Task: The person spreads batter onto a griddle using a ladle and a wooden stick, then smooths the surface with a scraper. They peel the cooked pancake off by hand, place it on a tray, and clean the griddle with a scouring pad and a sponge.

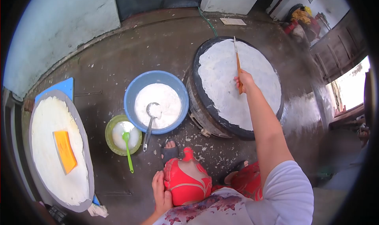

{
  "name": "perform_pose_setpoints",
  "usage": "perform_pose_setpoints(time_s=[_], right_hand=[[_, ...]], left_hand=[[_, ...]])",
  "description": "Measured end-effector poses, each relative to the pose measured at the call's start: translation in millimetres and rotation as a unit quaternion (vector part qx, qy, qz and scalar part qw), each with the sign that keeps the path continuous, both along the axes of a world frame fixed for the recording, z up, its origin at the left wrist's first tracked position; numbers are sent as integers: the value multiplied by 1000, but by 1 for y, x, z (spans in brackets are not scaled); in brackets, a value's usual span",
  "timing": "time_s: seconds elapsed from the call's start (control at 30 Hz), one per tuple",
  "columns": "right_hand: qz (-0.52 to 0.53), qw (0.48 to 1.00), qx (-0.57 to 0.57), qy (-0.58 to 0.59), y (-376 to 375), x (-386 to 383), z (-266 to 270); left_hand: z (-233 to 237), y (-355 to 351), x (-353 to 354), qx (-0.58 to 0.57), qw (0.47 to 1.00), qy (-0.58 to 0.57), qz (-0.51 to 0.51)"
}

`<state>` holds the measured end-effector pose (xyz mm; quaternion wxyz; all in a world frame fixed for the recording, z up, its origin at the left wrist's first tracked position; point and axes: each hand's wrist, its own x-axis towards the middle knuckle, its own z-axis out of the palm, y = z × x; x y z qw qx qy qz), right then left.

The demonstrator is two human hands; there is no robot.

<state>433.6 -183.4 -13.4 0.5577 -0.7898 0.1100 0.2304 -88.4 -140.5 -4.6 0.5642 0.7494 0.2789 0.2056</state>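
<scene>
My right hand (245,82) is closed round the handle of a long, thin wooden spatula (237,61). Its blade lies over a white layer (233,86) spread across a large round black griddle (205,96). Lower down, my left hand (162,191) rests by my red-clothed knee (187,181), its fingers extended and holding nothing. Left of the griddle stands a blue basin (130,96) of white batter with a metal ladle (148,134) in it. Beside it, a green bowl (110,142) holds whitish liquid and a green spoon (129,158).
At the left, a grey oval board (85,146) carries a white flatbread and an orange-yellow scraper (65,152). A blue stool (59,88) shows under it. A green cable (209,22) runs behind the griddle, near a pale tile (233,21). Piled items (302,21) sit at the back right.
</scene>
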Motion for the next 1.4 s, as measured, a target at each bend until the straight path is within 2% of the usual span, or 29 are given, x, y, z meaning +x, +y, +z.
perform_pose_setpoints(time_s=[0.07,0.1,0.17,0.2,0.27,0.3,0.4,0.43,0.47,0.5,0.57,0.6,0.63,0.67,0.73,0.77,0.8,0.83,0.9,1.17,1.33,1.4], right_hand=[[36,994,-99,-42,4,11,-5],[34,994,-99,-42,5,21,-16],[129,926,-298,-193,4,45,-41],[128,927,-297,-192,7,43,-40],[173,877,-395,-212,18,29,-25],[170,877,-396,-211,20,20,-16],[142,904,-355,-190,15,4,1],[96,964,-214,-126,9,3,2],[49,995,-66,-60,1,3,2],[47,995,-65,-60,-10,5,-1],[-82,993,81,6,-36,11,-14],[-86,993,83,5,-42,7,-22],[-48,994,-32,-92,-48,0,-31],[-9,971,-148,-186,-53,-7,-41],[160,906,-256,-296,-64,-33,-52],[180,947,-172,-204,-71,-52,-46],[195,971,-84,-110,-70,-83,-16],[183,973,-84,-109,-77,-100,-4],[119,989,86,-20,-100,-123,8],[-136,978,152,-49,-222,-138,-1],[-166,976,121,-73,-257,-136,0],[-161,979,120,-47,-263,-133,-2]], left_hand=[[-4,0,0,0,1000,0,3],[2,1,1,-4,1000,5,5],[3,2,2,-7,1000,10,6],[-3,0,0,-10,1000,5,10],[-6,-3,0,-13,1000,0,11],[-6,-4,0,-14,1000,2,17],[-8,-3,0,-12,1000,0,16],[-8,-2,0,-10,1000,0,14],[-8,-2,1,-9,1000,-2,13],[-7,-3,0,-11,1000,-1,14],[-7,-3,-1,-12,1000,-2,12],[-7,-3,-1,-11,1000,-1,12],[-8,-3,0,-9,1000,0,11],[-8,-3,0,-7,1000,-2,7],[-7,-3,1,-9,1000,2,2],[-6,-4,2,-8,1000,0,-5],[-6,-5,2,-12,1000,3,2],[-5,-6,2,-15,1000,6,6],[-6,-8,3,-1,1000,7,3],[-8,-15,5,38,999,12,16],[-8,-18,7,45,999,26,13],[-11,-19,7,40,999,20,14]])
